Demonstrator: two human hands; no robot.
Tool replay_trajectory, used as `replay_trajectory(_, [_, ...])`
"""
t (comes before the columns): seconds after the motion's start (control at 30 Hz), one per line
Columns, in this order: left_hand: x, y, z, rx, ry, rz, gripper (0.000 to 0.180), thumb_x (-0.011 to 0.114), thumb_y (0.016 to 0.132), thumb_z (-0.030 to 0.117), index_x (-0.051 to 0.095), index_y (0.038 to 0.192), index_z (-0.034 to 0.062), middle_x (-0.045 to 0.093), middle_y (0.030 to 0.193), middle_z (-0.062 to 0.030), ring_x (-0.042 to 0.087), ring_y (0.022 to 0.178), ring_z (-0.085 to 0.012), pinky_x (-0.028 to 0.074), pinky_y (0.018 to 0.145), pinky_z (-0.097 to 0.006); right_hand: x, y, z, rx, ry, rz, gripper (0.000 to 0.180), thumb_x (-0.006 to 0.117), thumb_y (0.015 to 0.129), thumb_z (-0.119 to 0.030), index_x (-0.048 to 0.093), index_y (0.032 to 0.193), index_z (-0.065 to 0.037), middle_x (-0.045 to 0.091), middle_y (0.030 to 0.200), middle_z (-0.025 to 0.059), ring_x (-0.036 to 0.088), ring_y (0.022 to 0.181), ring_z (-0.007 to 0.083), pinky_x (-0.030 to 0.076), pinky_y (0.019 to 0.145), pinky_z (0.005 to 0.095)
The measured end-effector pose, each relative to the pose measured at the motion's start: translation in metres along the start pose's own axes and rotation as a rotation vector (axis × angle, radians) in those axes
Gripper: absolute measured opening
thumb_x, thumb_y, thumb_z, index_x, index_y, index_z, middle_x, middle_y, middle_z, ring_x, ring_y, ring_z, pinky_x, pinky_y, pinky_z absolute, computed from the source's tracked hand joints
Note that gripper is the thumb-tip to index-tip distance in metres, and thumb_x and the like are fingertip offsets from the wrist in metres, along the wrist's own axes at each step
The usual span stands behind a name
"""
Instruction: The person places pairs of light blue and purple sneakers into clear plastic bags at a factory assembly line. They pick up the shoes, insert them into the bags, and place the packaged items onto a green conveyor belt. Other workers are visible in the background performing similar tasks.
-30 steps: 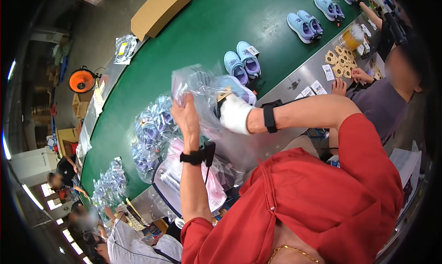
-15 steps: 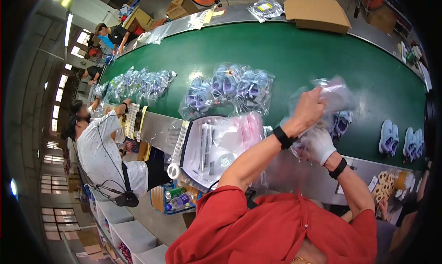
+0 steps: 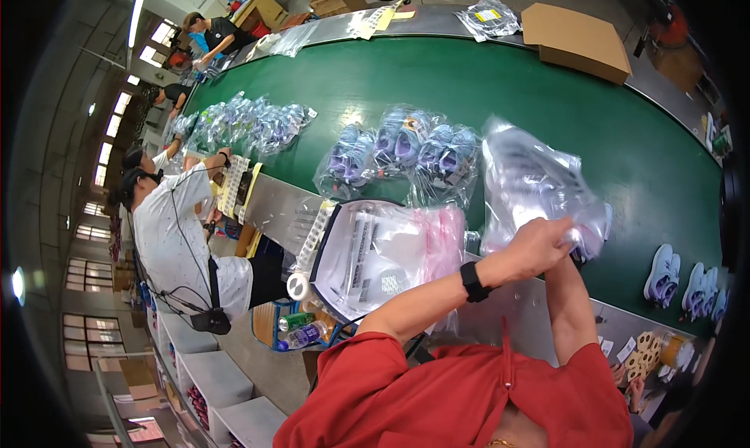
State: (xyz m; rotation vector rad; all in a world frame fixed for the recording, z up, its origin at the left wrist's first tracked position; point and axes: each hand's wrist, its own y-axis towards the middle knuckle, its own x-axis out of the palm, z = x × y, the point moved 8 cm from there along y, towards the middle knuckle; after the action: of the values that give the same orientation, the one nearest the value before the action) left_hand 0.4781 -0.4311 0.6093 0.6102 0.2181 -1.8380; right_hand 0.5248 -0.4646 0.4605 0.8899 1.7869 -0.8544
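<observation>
My left hand (image 3: 533,250), bare with a black wristband, pinches the lower edge of a clear plastic bag (image 3: 525,178). The bag spreads out above the green belt, blurred by motion. My right forearm (image 3: 568,303) rises to the same spot; its hand is hidden behind my left hand and the bag, so its fingers do not show. What lies inside or beneath the bag is hard to make out. Left of it rest several light-blue and purple shoes (image 3: 406,142) in clear bags. Unbagged pairs of shoes (image 3: 662,274) stand farther right on the belt.
A bin (image 3: 322,270) of flat plastic bags (image 3: 402,245) stands at the belt's near edge. More bagged shoes (image 3: 262,128) lie far left, beside a co-worker in a white shirt (image 3: 173,229). A cardboard box (image 3: 578,40) sits on the far ledge. Bottles (image 3: 303,335) stand below.
The plastic bag has come down and spread open over the belt. My left hand has moved lower and nearer to me. The white-gloved right hand, seen before, is now hidden.
</observation>
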Motion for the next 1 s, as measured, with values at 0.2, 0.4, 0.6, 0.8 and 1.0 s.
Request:
replay_trajectory(0.2, [-0.017,-0.026,-0.084,-0.47,-0.722,0.357,0.026,0.061,0.084,0.021,0.06,0.102,0.0014,0.06,0.076,-0.0044,0.049,0.063,-0.0119,0.042,0.057,-0.027,0.112,-0.055,-0.013,0.09,0.099,-0.314,0.031,0.049,0.091,-0.034,0.063,0.102,-0.008,0.066,0.099,0.0078,0.064,0.082,0.0249,0.05,0.068,0.0433])
replay_trajectory(0.4, [0.015,-0.041,-0.088,-0.568,-0.639,0.388,0.027,0.059,0.086,0.02,0.06,0.104,0.0006,0.059,0.081,-0.0023,0.052,0.075,-0.008,0.043,0.064,-0.025,0.015,-0.131,-0.007,0.433,1.879,-0.019,0.057,0.063,0.082,-0.051,0.053,0.112,-0.005,0.056,0.083,-0.0009,0.052,0.071,0.0062,0.041,0.06,0.0198])
replay_trajectory(0.6, [0.02,-0.026,-0.044,-0.342,-0.754,0.323,0.019,0.055,0.088,0.012,0.058,0.101,-0.0005,0.059,0.082,-0.0016,0.05,0.072,-0.0068,0.043,0.062,-0.023,-0.058,-0.151,0.05,0.339,1.158,0.246,0.028,0.065,0.083,-0.028,0.051,0.072,-0.007,0.045,0.058,-0.0043,0.04,0.052,0.0042,0.031,0.047,0.0208])
replay_trajectory(0.8, [-0.005,-0.037,-0.05,-0.249,-0.579,0.529,0.016,0.054,0.087,0.008,0.056,0.1,-0.0016,0.059,0.079,-0.0013,0.049,0.07,-0.0056,0.042,0.06,-0.023,-0.169,-0.193,-0.002,0.105,-0.098,0.907,0.013,0.06,0.068,0.0,0.057,0.08,-0.002,0.056,0.074,0.0126,0.058,0.075,0.0302,0.047,0.068,0.0395])
replay_trajectory(1.0, [0.07,-0.037,0.056,-0.187,-0.594,-0.026,0.021,0.054,0.081,0.004,0.056,0.101,0.0056,0.059,0.067,-0.0113,0.054,0.059,-0.021,0.044,0.053,-0.034,-0.055,-0.167,0.024,-0.081,0.07,0.227,0.035,0.062,0.07,-0.008,0.056,0.105,-0.006,0.059,0.099,0.0177,0.056,0.094,0.0346,0.045,0.082,0.0418])
